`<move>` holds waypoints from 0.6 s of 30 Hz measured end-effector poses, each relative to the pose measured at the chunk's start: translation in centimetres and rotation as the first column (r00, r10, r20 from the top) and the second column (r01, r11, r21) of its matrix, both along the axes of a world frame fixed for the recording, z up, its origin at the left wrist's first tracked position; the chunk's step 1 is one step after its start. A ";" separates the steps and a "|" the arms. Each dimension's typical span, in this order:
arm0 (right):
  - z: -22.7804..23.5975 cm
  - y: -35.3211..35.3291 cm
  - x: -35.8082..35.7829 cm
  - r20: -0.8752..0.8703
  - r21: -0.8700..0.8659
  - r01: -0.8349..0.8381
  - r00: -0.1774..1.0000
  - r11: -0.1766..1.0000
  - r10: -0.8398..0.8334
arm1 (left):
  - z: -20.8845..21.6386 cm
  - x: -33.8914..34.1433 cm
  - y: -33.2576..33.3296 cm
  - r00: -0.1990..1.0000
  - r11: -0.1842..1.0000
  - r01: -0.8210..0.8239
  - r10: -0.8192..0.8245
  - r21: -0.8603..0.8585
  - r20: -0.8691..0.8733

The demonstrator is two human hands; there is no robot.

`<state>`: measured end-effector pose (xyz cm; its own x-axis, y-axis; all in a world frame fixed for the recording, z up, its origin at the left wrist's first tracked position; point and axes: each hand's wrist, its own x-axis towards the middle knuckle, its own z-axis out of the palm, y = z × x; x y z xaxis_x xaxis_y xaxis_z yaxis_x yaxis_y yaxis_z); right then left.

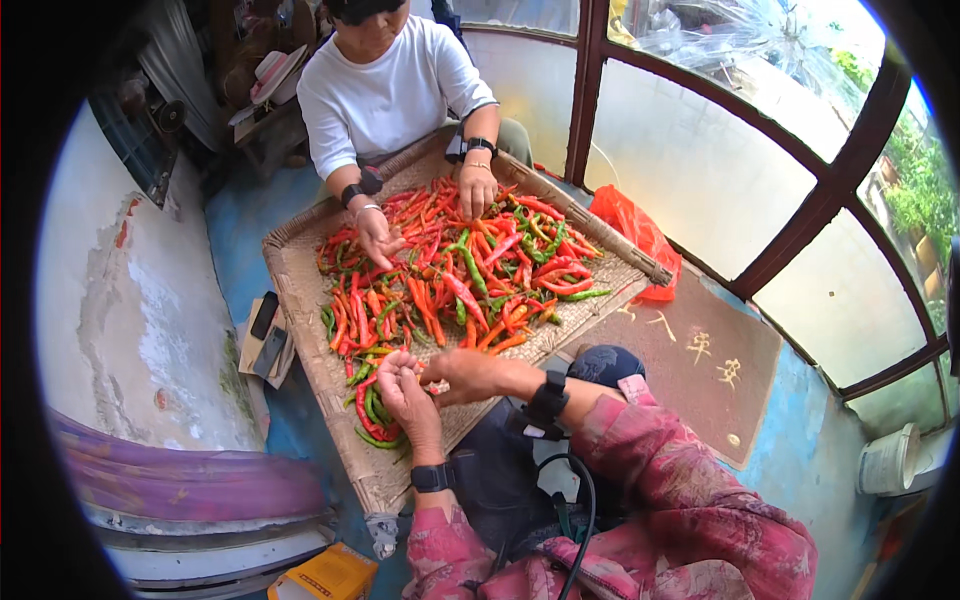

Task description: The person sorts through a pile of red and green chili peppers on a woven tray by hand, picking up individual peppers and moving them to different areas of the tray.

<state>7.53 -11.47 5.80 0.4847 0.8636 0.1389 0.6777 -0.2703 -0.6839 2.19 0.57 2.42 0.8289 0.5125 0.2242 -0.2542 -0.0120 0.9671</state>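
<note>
A large square woven tray (pixel 625 285) holds a heap of red, orange and green chili peppers (pixel 440 270). Over its near part, my left hand (pixel 407 400) has its fingers curled together, beside a small group of red and green chilies (pixel 372 410). Bent fingers of my right hand (pixel 468 375) meet the left one from the right. Whatever lies between the two hands is too small or hidden to name. Across the tray, another person's hands (pixel 377 236) reach into the heap.
A red plastic bag (pixel 640 240) lies by the tray's right side, next to a brown doormat (pixel 700 370). A white bucket (pixel 888 460) stands at far right. Left are a small stool-like item with a dark phone (pixel 265 315), purple cloth (pixel 190 470) and a yellow box (pixel 325 575).
</note>
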 end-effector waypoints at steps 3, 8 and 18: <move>-0.8 1.2 -0.5 -0.054 -0.024 0.114 0.992 0.993 -0.115 | -1.0 0.1 0.0 0.998 0.996 0.064 -0.061 -0.066 0.032; 0.5 0.4 0.5 -0.040 0.051 0.214 0.976 0.975 -0.213 | 0.2 -0.2 0.5 0.997 0.992 0.063 -0.057 0.113 -0.048; 3.8 -4.2 5.7 -0.139 0.452 0.805 0.490 0.385 -0.861 | 2.8 -4.7 3.4 0.905 0.233 0.412 0.003 0.881 -0.425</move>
<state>13.24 -15.67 9.60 0.8858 -0.1306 0.4453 0.3439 -0.4594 -0.8189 -2.50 3.95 5.20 0.9845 -0.0964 0.1464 -0.1370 -0.9440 0.3002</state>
